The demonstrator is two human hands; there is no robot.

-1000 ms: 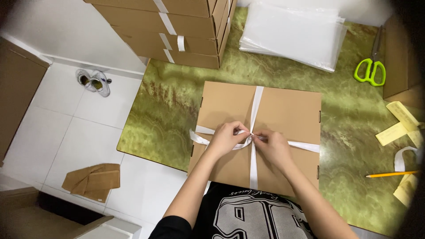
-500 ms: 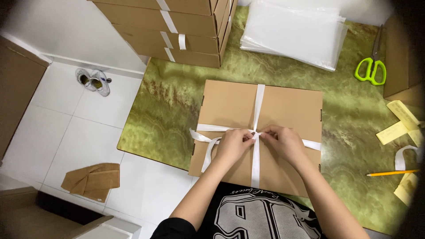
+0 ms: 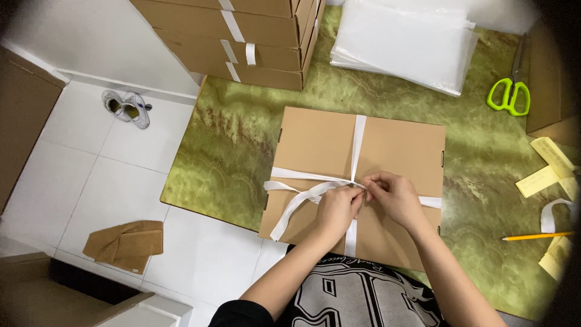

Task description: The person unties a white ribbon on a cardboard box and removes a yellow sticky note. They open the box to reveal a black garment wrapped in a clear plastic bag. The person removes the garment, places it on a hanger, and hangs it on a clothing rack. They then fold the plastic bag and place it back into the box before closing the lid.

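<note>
A flat brown cardboard box (image 3: 315,142) lies on the green marbled table (image 3: 242,145), wrapped crosswise with a white ribbon (image 3: 358,140). Both hands meet at the ribbon's crossing near the box's front half. My left hand (image 3: 338,209) pinches the ribbon at the knot, and a loose loop and tail trail off to the left over the box edge. My right hand (image 3: 393,195) grips the ribbon from the right side, its fingertips touching those of the left hand.
Stacked ribbon-tied cardboard boxes (image 3: 242,42) stand at the table's far side. Clear plastic sheets (image 3: 405,42) lie at the back right, green-handled scissors (image 3: 509,94) beside them. Yellow paper strips (image 3: 544,166) and a pencil (image 3: 535,237) lie at right. Shoes (image 3: 126,108) and cardboard scrap (image 3: 126,244) are on the floor.
Both hands have shifted slightly right at the crossing and the ribbon's left loop and tail have drawn out longer over the box's left edge.
</note>
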